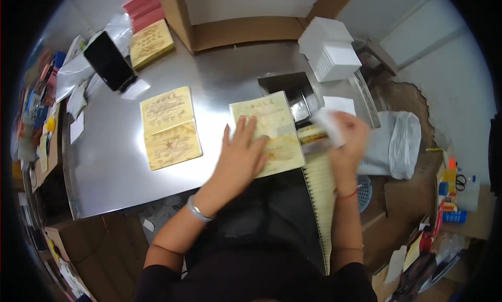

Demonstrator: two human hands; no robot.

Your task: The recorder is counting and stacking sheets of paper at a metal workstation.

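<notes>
- Hands: left hand [241, 154] lies flat, fingers spread, pressing on the yellow paper sheet [272, 134] near centre of the steel table [110, 166]. Right hand [348, 140] at 3 o'clock of that sheet, blurred, curled round a white paper piece [328, 125]; looks pinched betw. thumb & fingers, exact grip hard to tell.
- Sheet sits at table's near edge, its near end under the left palm, far end pointing to 12 o'clock.
- Handling, judged: thin, light, floppy paper; prob. slides easily on polished steel, creases or tears if dragged. Best held flat w/ palm, or lifted by a corner or the free edge.
- A second yellow sheet [170, 128] lies at 9 o'clock of the first, apart from it, untouched.
- Stack of pale sheets [320, 197] runs down at 5 o'clock, by the right forearm.
- Metal tray [295, 90] at 1 o'clock; white boxes [330, 51] beyond it; open cardboard box [240, 32] at 12; black phone [109, 61] at 10.
- Surface: shiny stainless, glare, hard. Room: cluttered, cardboard & supplies both sides, white bag [400, 142] at 3 o'clock.
</notes>
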